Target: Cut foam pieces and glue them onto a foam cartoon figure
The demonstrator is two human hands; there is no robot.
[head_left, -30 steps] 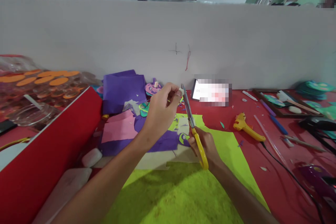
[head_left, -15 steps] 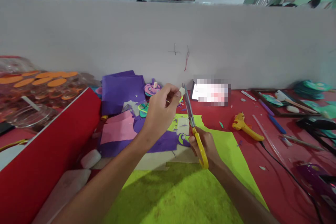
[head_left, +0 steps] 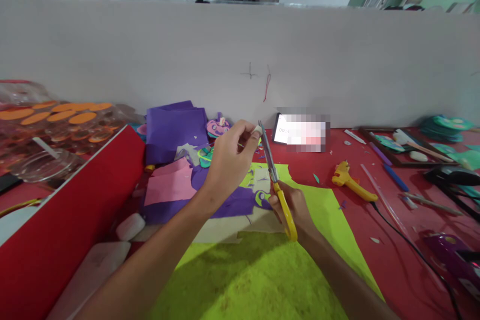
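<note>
Between thumb and fingers, my left hand point(head_left: 234, 152) pinches a small pale piece point(head_left: 258, 130), mostly hidden by the fingertips; its material I cannot make out. My right hand point(head_left: 294, 205) is wrapped round the yellow handles of a pair of scissors point(head_left: 285, 212). The blades point up and away, close together, with their tips right beside the pale piece. Below the hands lie a purple sheet point(head_left: 234, 203) with cut-outs, a pink sheet point(head_left: 168, 185) and a large yellow-green sheet point(head_left: 225, 275).
A yellow glue gun point(head_left: 352, 182) with a black cable lies to the right, near a dark tray point(head_left: 399, 162) of tools. A phone point(head_left: 300, 132) leans against the grey partition point(head_left: 168, 55). At left stands a red board point(head_left: 82, 200), with clear cups with orange discs point(head_left: 80, 118) behind it.
The scissor tips have shifted slightly left, closer to my left fingertips, and less of the pale piece shows. Both arms stay nearly where they were.
</note>
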